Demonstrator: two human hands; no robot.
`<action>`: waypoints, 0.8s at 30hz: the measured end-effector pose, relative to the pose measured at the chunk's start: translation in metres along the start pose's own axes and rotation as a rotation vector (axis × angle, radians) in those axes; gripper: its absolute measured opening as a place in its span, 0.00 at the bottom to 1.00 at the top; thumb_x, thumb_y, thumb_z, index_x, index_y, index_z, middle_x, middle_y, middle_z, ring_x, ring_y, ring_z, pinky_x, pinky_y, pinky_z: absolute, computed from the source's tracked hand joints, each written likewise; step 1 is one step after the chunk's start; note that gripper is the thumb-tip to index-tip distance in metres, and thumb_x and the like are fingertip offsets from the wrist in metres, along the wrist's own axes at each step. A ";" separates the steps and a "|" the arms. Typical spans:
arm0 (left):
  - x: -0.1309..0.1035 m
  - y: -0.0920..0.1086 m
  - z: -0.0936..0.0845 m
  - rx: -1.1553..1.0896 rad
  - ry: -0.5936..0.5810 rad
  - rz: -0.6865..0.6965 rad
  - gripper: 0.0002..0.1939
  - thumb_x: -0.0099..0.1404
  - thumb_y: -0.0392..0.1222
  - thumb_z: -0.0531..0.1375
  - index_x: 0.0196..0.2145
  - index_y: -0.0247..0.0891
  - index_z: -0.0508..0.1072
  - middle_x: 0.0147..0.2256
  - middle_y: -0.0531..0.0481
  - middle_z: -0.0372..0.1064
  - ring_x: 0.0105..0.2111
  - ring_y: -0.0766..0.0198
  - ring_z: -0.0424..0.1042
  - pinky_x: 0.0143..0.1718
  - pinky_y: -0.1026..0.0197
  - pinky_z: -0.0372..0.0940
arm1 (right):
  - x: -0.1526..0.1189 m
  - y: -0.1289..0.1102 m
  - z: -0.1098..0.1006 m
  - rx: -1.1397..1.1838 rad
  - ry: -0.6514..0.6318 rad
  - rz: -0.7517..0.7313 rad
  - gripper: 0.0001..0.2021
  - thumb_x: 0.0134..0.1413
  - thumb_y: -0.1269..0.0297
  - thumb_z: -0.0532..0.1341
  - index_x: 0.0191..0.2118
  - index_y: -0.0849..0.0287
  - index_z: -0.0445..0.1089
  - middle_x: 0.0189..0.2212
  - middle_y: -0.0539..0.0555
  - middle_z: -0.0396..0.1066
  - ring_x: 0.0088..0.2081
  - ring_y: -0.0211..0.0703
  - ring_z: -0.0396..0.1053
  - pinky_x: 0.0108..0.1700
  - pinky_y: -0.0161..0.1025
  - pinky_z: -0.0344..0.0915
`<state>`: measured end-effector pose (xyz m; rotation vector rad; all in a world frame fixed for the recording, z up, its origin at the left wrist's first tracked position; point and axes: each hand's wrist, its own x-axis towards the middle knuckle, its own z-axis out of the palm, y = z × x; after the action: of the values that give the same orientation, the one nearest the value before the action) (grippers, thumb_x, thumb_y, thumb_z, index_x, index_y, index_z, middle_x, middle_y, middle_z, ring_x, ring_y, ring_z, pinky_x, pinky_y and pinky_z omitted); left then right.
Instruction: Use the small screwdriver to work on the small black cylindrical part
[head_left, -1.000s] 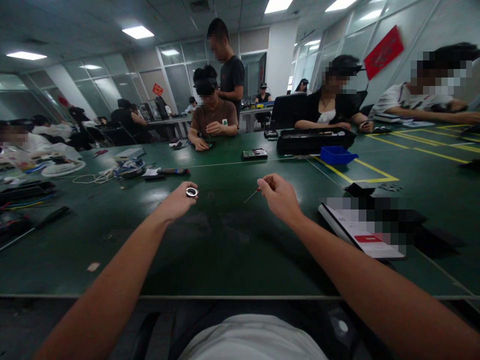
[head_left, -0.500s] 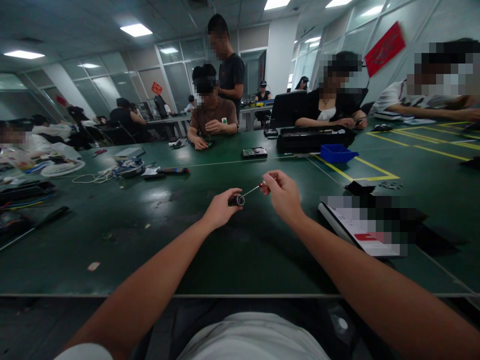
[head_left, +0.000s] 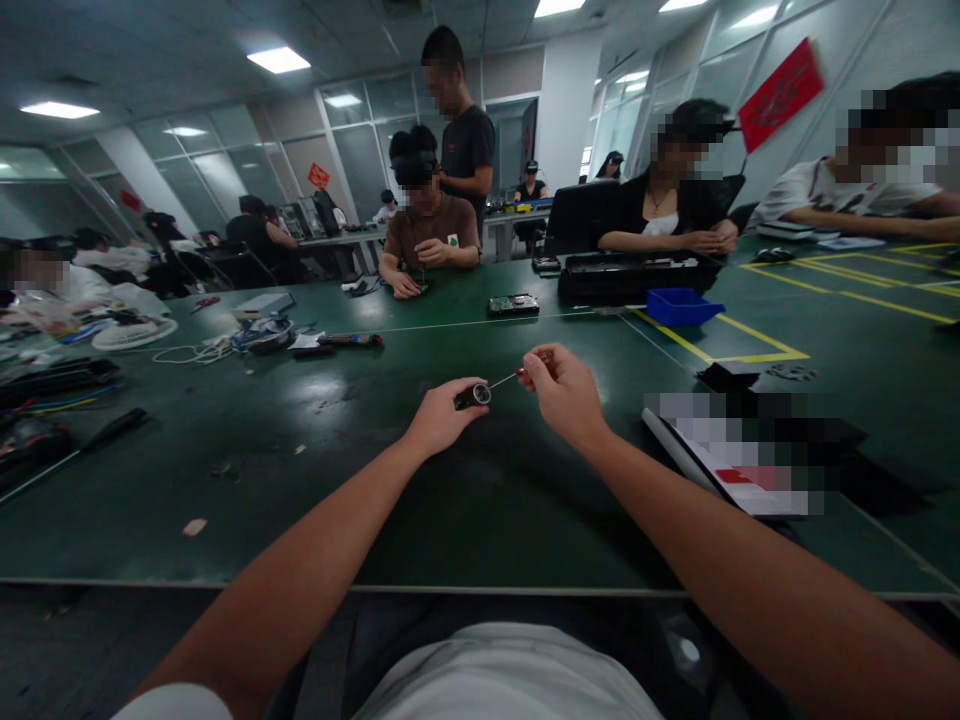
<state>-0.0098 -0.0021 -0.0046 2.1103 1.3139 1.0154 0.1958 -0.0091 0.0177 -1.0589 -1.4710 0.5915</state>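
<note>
My left hand (head_left: 444, 418) is closed around a small black cylindrical part (head_left: 472, 397), whose round, light-rimmed end faces me. Between thumb and fingers, my right hand (head_left: 559, 385) grips a screwdriver (head_left: 507, 378) by its reddish handle. Its thin metal shaft points left and down to the rim of the cylinder. Whether the tip sits inside the part or just touches it I cannot tell. Both hands are a little above the green table (head_left: 465, 520). The fingers cover most of the handle and the cylinder's far side.
An open booklet (head_left: 720, 460) lies by my right forearm, with black pieces (head_left: 727, 378) beyond it. Further off are a blue bin (head_left: 681, 307), a circuit-board device (head_left: 514, 304) and a dark tool (head_left: 351, 341). A long screwdriver (head_left: 82, 448) lies left. Several people sit around the table.
The cylinder has turned slightly in my left hand, and the screwdriver shaft now meets it nearer the upper rim. Less of the shaft shows. The view has shifted slightly.
</note>
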 end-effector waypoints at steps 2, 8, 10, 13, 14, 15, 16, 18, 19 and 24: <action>0.000 0.000 0.000 0.005 0.004 -0.010 0.23 0.59 0.37 0.68 0.53 0.41 0.76 0.51 0.46 0.76 0.52 0.55 0.73 0.58 0.51 0.63 | 0.000 -0.002 -0.001 -0.016 0.006 0.008 0.11 0.62 0.54 0.58 0.37 0.56 0.69 0.28 0.52 0.75 0.30 0.44 0.73 0.36 0.44 0.67; 0.000 0.002 -0.001 0.004 0.008 -0.011 0.23 0.59 0.37 0.68 0.53 0.41 0.76 0.51 0.45 0.76 0.52 0.54 0.73 0.59 0.49 0.63 | -0.001 -0.005 -0.002 -0.024 -0.018 0.018 0.12 0.62 0.54 0.58 0.36 0.57 0.69 0.27 0.52 0.75 0.29 0.43 0.73 0.35 0.43 0.67; 0.000 0.002 -0.002 0.000 0.010 -0.015 0.23 0.60 0.37 0.68 0.53 0.41 0.76 0.51 0.45 0.76 0.52 0.54 0.73 0.58 0.49 0.63 | -0.001 -0.005 -0.002 -0.023 -0.018 0.020 0.12 0.62 0.53 0.58 0.36 0.57 0.69 0.27 0.52 0.76 0.29 0.43 0.73 0.35 0.42 0.67; 0.000 0.002 -0.002 -0.001 0.008 -0.020 0.23 0.60 0.38 0.68 0.54 0.41 0.76 0.51 0.45 0.76 0.52 0.54 0.73 0.58 0.49 0.63 | -0.001 -0.006 -0.002 -0.054 0.008 0.034 0.13 0.62 0.52 0.59 0.36 0.57 0.70 0.27 0.53 0.76 0.29 0.43 0.73 0.35 0.42 0.66; 0.000 0.002 -0.002 -0.001 0.007 -0.017 0.23 0.60 0.38 0.68 0.54 0.41 0.76 0.51 0.45 0.76 0.52 0.54 0.73 0.58 0.50 0.63 | -0.001 -0.006 -0.001 -0.065 0.018 0.044 0.13 0.62 0.52 0.59 0.35 0.57 0.70 0.26 0.53 0.76 0.29 0.44 0.73 0.35 0.42 0.66; 0.000 0.002 -0.002 0.001 0.005 -0.014 0.23 0.60 0.38 0.68 0.54 0.41 0.76 0.51 0.46 0.76 0.52 0.54 0.73 0.58 0.50 0.63 | 0.000 -0.008 -0.001 -0.074 0.027 0.055 0.14 0.61 0.51 0.60 0.35 0.57 0.70 0.26 0.53 0.76 0.29 0.44 0.73 0.35 0.42 0.65; -0.001 0.001 -0.001 0.003 0.003 -0.010 0.23 0.60 0.38 0.68 0.54 0.42 0.76 0.52 0.46 0.75 0.52 0.54 0.73 0.58 0.50 0.63 | 0.000 -0.009 -0.001 -0.083 0.033 0.065 0.14 0.61 0.50 0.60 0.34 0.57 0.70 0.26 0.53 0.76 0.29 0.44 0.73 0.34 0.41 0.65; -0.001 -0.001 0.000 0.011 0.000 0.000 0.23 0.60 0.38 0.68 0.54 0.42 0.76 0.52 0.46 0.75 0.52 0.54 0.72 0.59 0.50 0.63 | -0.001 -0.012 -0.002 -0.103 0.040 0.084 0.15 0.59 0.49 0.62 0.32 0.56 0.70 0.25 0.53 0.75 0.28 0.44 0.73 0.33 0.41 0.63; -0.001 -0.002 0.000 0.014 -0.001 0.005 0.23 0.60 0.38 0.68 0.54 0.42 0.76 0.52 0.46 0.75 0.53 0.54 0.72 0.59 0.50 0.63 | -0.001 -0.014 -0.002 -0.116 0.042 0.092 0.16 0.58 0.48 0.62 0.31 0.56 0.70 0.24 0.52 0.75 0.27 0.44 0.72 0.33 0.41 0.63; 0.000 -0.007 0.000 0.038 0.003 0.035 0.23 0.60 0.39 0.68 0.54 0.42 0.76 0.52 0.46 0.75 0.52 0.55 0.72 0.57 0.51 0.63 | -0.001 -0.015 -0.005 -0.152 -0.029 0.067 0.13 0.59 0.52 0.61 0.30 0.56 0.69 0.21 0.49 0.71 0.24 0.42 0.69 0.30 0.40 0.60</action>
<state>-0.0138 0.0006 -0.0091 2.1675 1.3121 1.0156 0.1966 -0.0183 0.0308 -1.2263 -1.5296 0.5509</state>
